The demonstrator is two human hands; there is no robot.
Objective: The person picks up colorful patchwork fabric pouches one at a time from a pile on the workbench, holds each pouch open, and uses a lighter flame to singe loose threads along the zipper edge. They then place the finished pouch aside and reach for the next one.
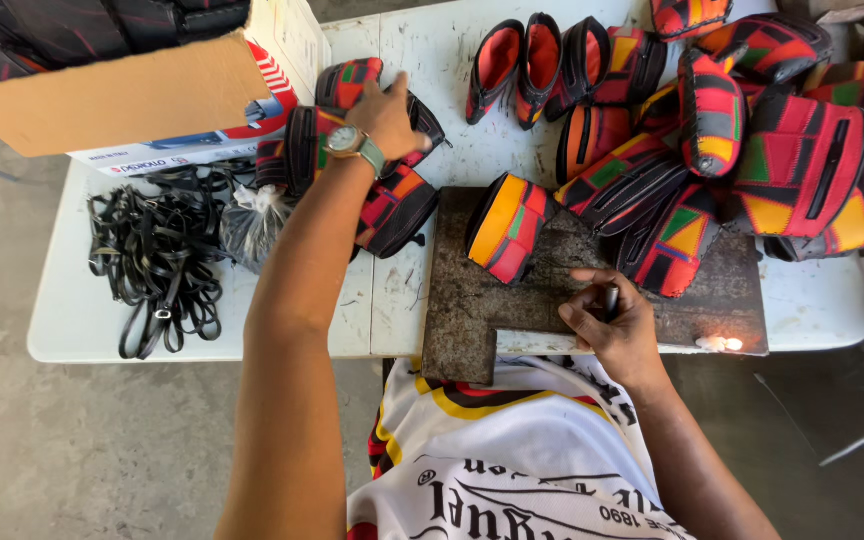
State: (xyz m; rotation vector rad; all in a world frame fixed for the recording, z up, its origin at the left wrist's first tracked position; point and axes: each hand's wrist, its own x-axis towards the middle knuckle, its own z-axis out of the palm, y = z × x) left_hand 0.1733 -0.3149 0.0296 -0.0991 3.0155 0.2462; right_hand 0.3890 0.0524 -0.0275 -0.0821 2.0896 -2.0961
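My left hand (389,115), with a wristwatch, reaches far across the white table (82,330) and rests on a small stack of colourful patterned pouches (392,210) near a cardboard box. My right hand (612,320) lies on a dark worn work board (472,310) at the table's front edge, fingers closed around a small dark cylindrical tool (612,298). One orange, red and green pouch (508,228) stands on the board's far left corner, between my hands.
A big heap of similar pouches (752,140) fills the right and back of the table. A tangle of black straps (157,260) and a clear bag (252,222) lie at left. The open cardboard box (132,100) overhangs the back left. A small flame (722,343) burns at the board's right edge.
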